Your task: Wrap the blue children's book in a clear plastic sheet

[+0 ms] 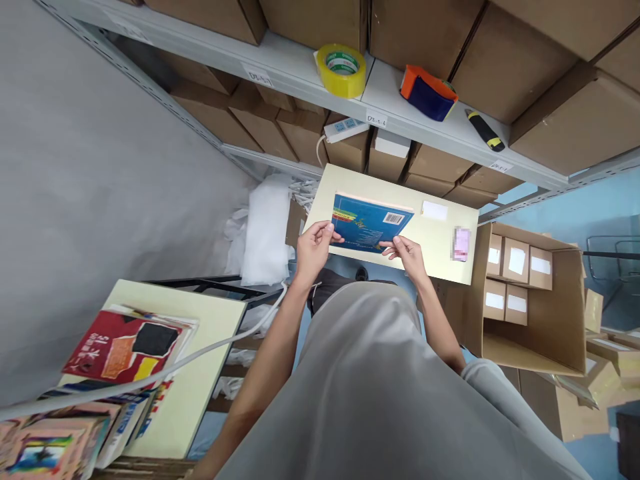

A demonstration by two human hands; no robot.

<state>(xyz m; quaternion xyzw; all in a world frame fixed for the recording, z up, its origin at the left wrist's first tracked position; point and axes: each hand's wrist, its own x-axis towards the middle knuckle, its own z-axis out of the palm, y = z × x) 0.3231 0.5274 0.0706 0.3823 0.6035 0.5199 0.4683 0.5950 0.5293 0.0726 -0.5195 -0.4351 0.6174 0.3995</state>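
A blue book (367, 223) with a barcode on its cover is held over the front part of the pale yellow table (440, 265). My left hand (316, 245) pinches its left edge between thumb and fingers. At the lower right corner, my right hand (406, 255) grips the same book, thumb on the cover. Beyond the book lies a white slip of paper (435, 211). Farther right on the tabletop is a phone-like pink object (461, 244), partly blurred out.
The shelf (295, 63) ahead bears yellow tape (341, 70), an orange-and-blue tape dispenser (429, 92) and a cutter knife (485, 130). An open carton (555, 333) with small boxes stands right. Stacked books (125, 347) lie left; a white cable (220, 343) crosses there.
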